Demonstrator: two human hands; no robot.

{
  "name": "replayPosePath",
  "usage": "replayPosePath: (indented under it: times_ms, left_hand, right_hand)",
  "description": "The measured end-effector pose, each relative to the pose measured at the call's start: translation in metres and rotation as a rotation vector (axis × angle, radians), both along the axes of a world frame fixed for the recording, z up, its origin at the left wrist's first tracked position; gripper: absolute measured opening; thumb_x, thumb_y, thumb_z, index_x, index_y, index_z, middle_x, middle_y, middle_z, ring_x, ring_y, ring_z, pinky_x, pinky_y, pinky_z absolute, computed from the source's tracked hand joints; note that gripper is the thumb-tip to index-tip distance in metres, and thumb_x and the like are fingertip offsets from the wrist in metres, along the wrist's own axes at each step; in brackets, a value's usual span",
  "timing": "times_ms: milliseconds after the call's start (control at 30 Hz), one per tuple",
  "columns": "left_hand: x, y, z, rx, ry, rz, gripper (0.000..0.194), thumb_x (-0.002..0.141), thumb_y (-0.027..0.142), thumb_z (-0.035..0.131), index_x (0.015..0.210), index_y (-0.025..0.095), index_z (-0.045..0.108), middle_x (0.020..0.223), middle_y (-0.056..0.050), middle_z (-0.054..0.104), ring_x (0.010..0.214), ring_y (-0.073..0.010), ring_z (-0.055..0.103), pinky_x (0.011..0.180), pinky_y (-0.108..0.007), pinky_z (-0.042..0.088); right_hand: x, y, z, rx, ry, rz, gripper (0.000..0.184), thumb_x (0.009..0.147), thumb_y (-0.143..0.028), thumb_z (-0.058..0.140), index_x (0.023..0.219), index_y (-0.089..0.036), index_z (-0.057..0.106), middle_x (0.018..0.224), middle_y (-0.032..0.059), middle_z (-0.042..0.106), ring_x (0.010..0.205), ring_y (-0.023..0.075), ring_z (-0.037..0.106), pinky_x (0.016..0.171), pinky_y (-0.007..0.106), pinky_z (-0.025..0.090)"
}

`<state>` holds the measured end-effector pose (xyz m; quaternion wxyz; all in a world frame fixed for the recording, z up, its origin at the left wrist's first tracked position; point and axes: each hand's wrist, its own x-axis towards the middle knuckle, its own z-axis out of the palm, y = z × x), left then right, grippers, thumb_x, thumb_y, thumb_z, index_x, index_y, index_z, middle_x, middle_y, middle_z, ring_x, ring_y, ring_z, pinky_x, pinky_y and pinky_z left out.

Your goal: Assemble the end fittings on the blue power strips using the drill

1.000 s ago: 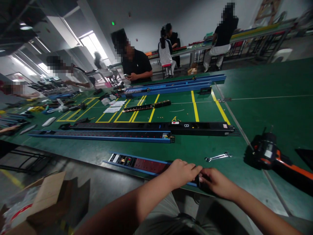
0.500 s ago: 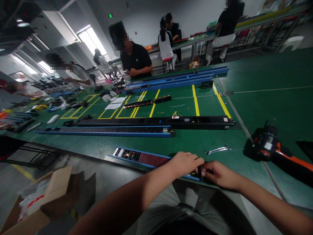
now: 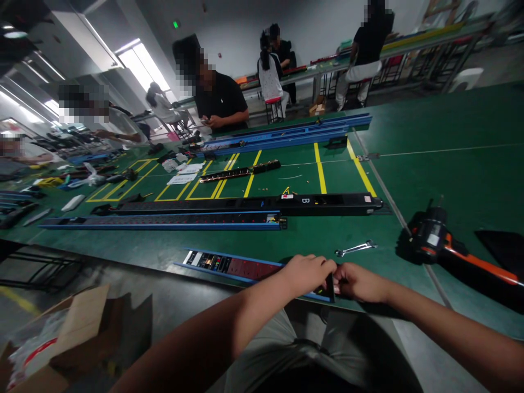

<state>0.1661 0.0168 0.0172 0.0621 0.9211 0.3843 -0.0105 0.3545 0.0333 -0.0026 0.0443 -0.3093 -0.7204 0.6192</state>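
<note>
A power strip (image 3: pixel 249 268) with blue side rails, dark red socket panels and exposed electronics at its left end lies along the near table edge. My left hand (image 3: pixel 309 274) reaches over its right end, fingers curled round it. A black end plate (image 3: pixel 332 288) stands upright at that end. On the plate's outer side, my right hand (image 3: pixel 360 281) is closed, thumb and fingers pinched together; whatever they hold is hidden. Behind my right hand rests a steel open-ended wrench (image 3: pixel 356 249).
An orange and black power drill (image 3: pixel 434 237) lies at right. Beyond my hands are a longer blue-railed strip (image 3: pixel 164 221) and a black strip marked B (image 3: pixel 335 204). Yellow tape marks the green table (image 3: pixel 450 142). A cardboard box (image 3: pixel 82 322) sits lower left. A co-worker (image 3: pixel 221 98) is across the table.
The view has shifted slightly, so the table items appear a little further left. Both hands stay at the strip's right end, with only slight finger movement on the right.
</note>
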Motion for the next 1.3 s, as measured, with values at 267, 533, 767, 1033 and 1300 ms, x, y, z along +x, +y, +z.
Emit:
replayPosePath:
  times_ms: [267, 533, 767, 1033, 1300]
  left_hand:
    - [0.001, 0.008, 0.004, -0.123, 0.048, 0.057, 0.038, 0.076, 0.054, 0.064, 0.093, 0.022, 0.054, 0.091, -0.001, 0.062, 0.088, -0.0217, 0.061, 0.066, -0.030, 0.049]
    - [-0.014, -0.060, 0.028, 0.017, -0.292, 0.460, 0.015, 0.090, 0.032, 0.051, 0.088, 0.023, 0.063, 0.096, -0.001, 0.063, 0.097, -0.0194, 0.054, 0.085, -0.037, 0.043]
    - [0.014, -0.099, 0.002, 0.163, -0.282, 0.527, 0.058, 0.077, 0.057, 0.060, 0.119, 0.018, 0.055, 0.121, -0.009, 0.056, 0.121, -0.0314, 0.039, 0.101, -0.055, 0.030]
    - [0.021, -0.094, -0.015, 0.242, -0.175, 0.544, 0.055, 0.071, 0.046, 0.073, 0.113, 0.015, 0.057, 0.116, -0.009, 0.057, 0.115, -0.0292, 0.044, 0.096, -0.051, 0.035]
    - [0.021, -0.093, -0.018, 0.243, -0.167, 0.547, 0.061, 0.069, 0.047, 0.073, 0.115, 0.011, 0.055, 0.113, -0.010, 0.059, 0.111, -0.0273, 0.049, 0.100, -0.052, 0.035]
  right_hand:
    - [0.006, -0.003, -0.006, 0.180, -0.040, 0.082, 0.018, 0.074, -0.019, 0.046, 0.058, -0.014, 0.054, 0.051, -0.0050, 0.039, 0.049, 0.0070, 0.031, 0.048, 0.020, 0.026]
    - [0.006, -0.007, -0.005, 0.251, -0.015, -0.005, 0.016, 0.069, -0.011, 0.047, 0.063, -0.013, 0.061, 0.060, 0.0013, 0.059, 0.057, 0.0106, 0.050, 0.056, 0.020, 0.037]
    - [0.008, -0.012, -0.007, 0.240, -0.006, -0.023, 0.017, 0.071, -0.009, 0.046, 0.064, -0.013, 0.061, 0.060, 0.0009, 0.059, 0.058, 0.0104, 0.052, 0.058, 0.020, 0.039]
    - [0.008, -0.010, -0.010, 0.272, -0.026, -0.022, 0.016, 0.074, -0.012, 0.048, 0.065, -0.013, 0.061, 0.061, 0.0006, 0.059, 0.058, 0.0103, 0.051, 0.058, 0.021, 0.038]
    - [0.009, -0.011, -0.013, 0.249, -0.031, -0.020, 0.016, 0.076, -0.013, 0.049, 0.065, -0.013, 0.061, 0.059, 0.0001, 0.056, 0.056, 0.0100, 0.048, 0.057, 0.021, 0.037]
